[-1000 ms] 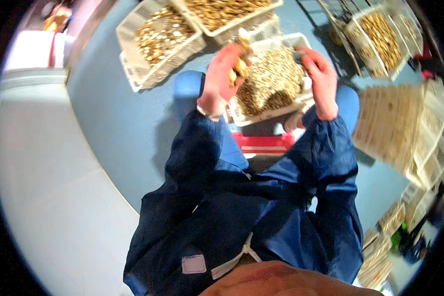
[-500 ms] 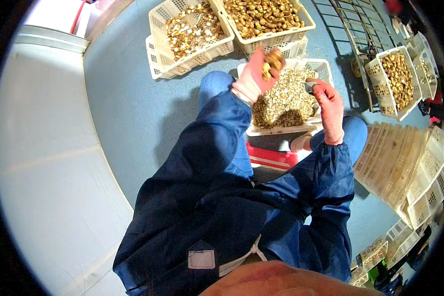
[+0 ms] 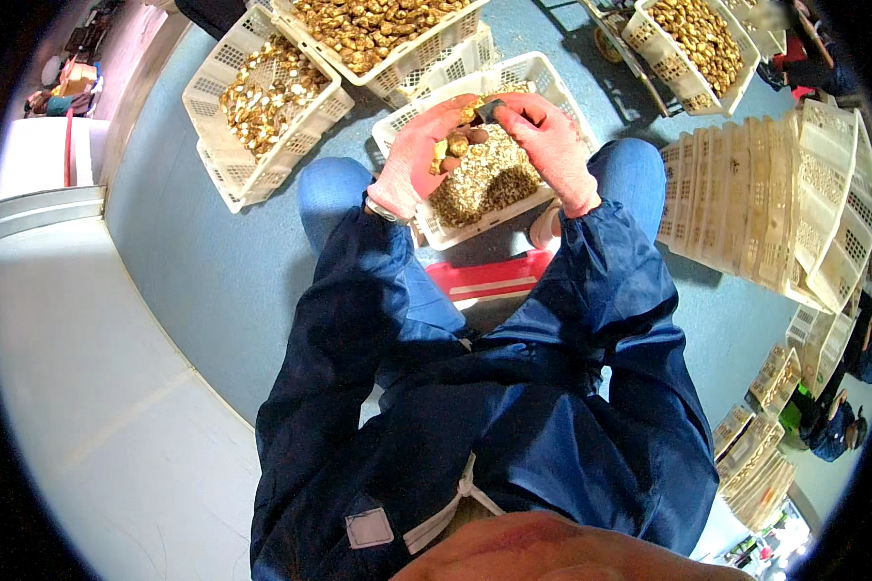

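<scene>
My left hand [image 3: 412,160], in a pink glove, is closed around several brown mushrooms [image 3: 458,145] with pale stems. Between the thumb and fingers of my gloved right hand [image 3: 552,145] is a small dark blade [image 3: 491,110], held up against the mushrooms at the left fingertips. Both hands are close together above a white plastic crate [image 3: 465,232] standing between my knees. Small pale cut pieces [image 3: 484,186] are heaped in that crate. The left fingers partly hide the mushrooms, and the blade's edge is hard to make out.
Ahead on the left stands a crate [image 3: 300,136] of mushrooms showing pale cut spots. Beside it, a fuller crate [image 3: 407,56] of whole mushrooms rests on another. Nested crates [image 3: 727,189] lie at the right, below a trolley-borne mushroom crate [image 3: 693,48]. A pale wall [image 3: 77,339] borders the left.
My left hand has come over the crate of cut pieces with its mushrooms, and my right hand has brought the blade to them. The whole view has swung to the right.
</scene>
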Demonstrator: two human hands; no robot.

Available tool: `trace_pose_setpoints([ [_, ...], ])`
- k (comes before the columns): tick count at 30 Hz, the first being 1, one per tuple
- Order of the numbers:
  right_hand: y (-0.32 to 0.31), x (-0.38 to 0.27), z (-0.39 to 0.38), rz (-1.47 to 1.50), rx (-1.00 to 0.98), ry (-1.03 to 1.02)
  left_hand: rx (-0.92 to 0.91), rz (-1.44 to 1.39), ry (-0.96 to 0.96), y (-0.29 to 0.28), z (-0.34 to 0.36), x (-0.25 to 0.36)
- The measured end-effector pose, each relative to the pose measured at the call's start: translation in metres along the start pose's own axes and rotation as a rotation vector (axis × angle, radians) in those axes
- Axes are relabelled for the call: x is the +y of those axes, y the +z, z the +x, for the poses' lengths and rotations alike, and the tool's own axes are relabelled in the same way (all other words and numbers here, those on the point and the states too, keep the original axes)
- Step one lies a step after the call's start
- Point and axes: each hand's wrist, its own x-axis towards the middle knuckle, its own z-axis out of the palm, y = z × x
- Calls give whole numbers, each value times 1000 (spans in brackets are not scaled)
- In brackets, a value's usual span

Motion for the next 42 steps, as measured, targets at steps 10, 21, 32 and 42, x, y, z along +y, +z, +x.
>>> trace_pose_setpoints([
  [10,0,-5,-2,279,14,123,93,-137,-291,15,-2,21],
  [21,-4,16,0,367,-101,138,206,-258,-344,13,-4,20],
  [32,-8,-11,1,-224,-104,-302,142,-294,-384,16,-12,32],
  [42,-9,-11,5,-250,-101,-390,67,-198,-354,14,-16,39],
])
